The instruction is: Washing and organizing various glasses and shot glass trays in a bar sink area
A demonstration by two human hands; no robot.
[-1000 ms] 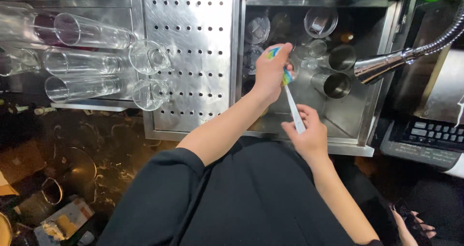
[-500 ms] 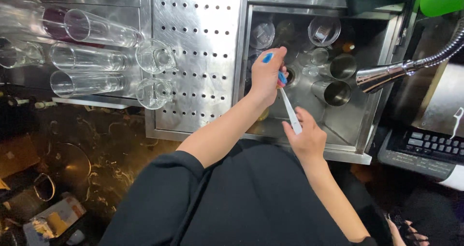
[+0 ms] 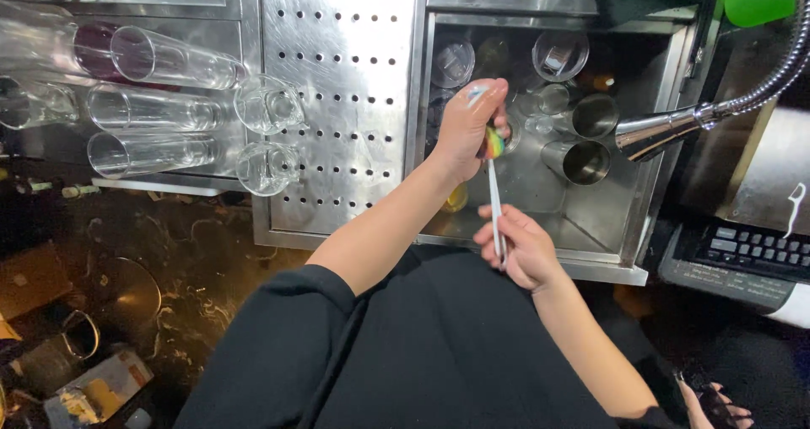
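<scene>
Overhead: both hands on a lollipop above the steel sink (image 3: 540, 194).
Left hand (image 3: 469, 129) pinched the rainbow candy head (image 3: 493, 143); right hand (image 3: 523, 248) closed around the white stick (image 3: 494, 199).

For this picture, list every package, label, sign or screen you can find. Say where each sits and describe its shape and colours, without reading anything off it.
Small flat packet: bottom left corner on the dark floor, rectangular, pale with yellow and red patches.
Brown carton: left edge, beside the dark marbled surface, plain cardboard, partly cut off.
Keypad device: right edge below the sink, dark rows of keys in a pale casing; no lit screen shows.
No signs are visible.
</scene>
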